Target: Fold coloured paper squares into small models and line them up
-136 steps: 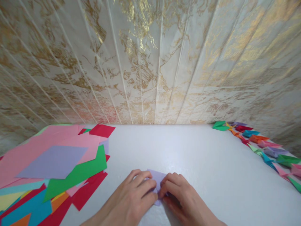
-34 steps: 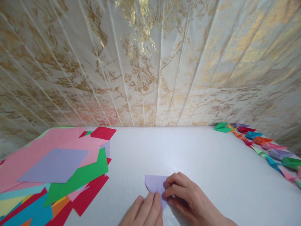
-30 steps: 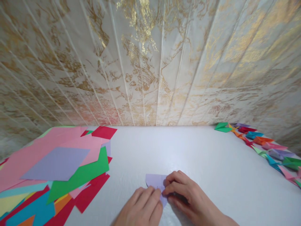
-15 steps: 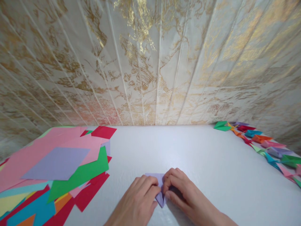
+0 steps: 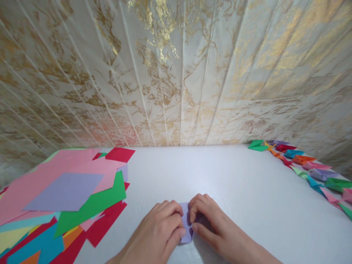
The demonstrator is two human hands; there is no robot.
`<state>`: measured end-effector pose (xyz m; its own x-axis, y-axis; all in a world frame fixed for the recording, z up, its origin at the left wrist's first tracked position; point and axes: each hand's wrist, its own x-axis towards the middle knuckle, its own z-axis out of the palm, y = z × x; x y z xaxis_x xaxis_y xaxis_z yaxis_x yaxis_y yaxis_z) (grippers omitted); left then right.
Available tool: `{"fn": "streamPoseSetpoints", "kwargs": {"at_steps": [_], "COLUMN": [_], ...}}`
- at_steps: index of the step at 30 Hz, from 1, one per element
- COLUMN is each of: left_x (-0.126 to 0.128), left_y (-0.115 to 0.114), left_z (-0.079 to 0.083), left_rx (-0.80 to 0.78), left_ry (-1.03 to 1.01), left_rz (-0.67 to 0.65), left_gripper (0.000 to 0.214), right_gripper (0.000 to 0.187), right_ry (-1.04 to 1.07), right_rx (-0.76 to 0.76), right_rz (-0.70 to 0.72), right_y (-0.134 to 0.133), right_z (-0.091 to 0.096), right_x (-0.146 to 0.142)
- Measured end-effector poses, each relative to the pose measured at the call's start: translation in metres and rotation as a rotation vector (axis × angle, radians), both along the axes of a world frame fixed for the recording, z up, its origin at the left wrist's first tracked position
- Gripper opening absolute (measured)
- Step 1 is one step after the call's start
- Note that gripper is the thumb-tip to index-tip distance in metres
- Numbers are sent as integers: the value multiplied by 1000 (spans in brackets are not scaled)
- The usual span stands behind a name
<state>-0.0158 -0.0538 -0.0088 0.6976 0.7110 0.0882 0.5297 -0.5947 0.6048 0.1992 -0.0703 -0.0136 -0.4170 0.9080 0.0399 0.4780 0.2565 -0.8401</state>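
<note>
A small folded piece of purple paper [image 5: 186,234] lies on the white table between my hands, near the front. My left hand [image 5: 165,229] covers its left side, with curled fingers and the thumb resting on the paper. At its right edge, my right hand [image 5: 207,222] pinches the paper between thumb and bent fingers. Part of the paper is hidden under the fingers of both hands. Its lower end now looks squared off.
On the left, loose coloured sheets overlap in a spread pile, with a purple sheet [image 5: 66,191] and a green sheet [image 5: 93,205] on top. Folded paper pieces [image 5: 304,160] line the right side. A gold-patterned curtain [image 5: 170,80] hangs behind the white table [image 5: 154,176].
The paper's lower end has gone from a downward point to a flat, squared edge. My left thumb has moved onto the paper's lower part. The view has shifted slightly.
</note>
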Motion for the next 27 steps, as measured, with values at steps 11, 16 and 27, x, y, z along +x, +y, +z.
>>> {"fn": "streamPoseSetpoints", "kwargs": {"at_steps": [11,16,27], "left_x": [28,23,17], "left_y": [13,11,9], "left_z": [17,10,-10], "left_rx": [148,303,463], "left_ry": [356,327,133], "left_rz": [15,-42,-82], "left_gripper": [12,15,20], "right_gripper": [24,23,20], "right_ry": [149,45,-4], "right_rx": [-35,62,171], "right_rz": [40,62,91], "right_y": [2,1,-1], "right_z": [-2,-6,-6], "right_x": [10,12,10]}}
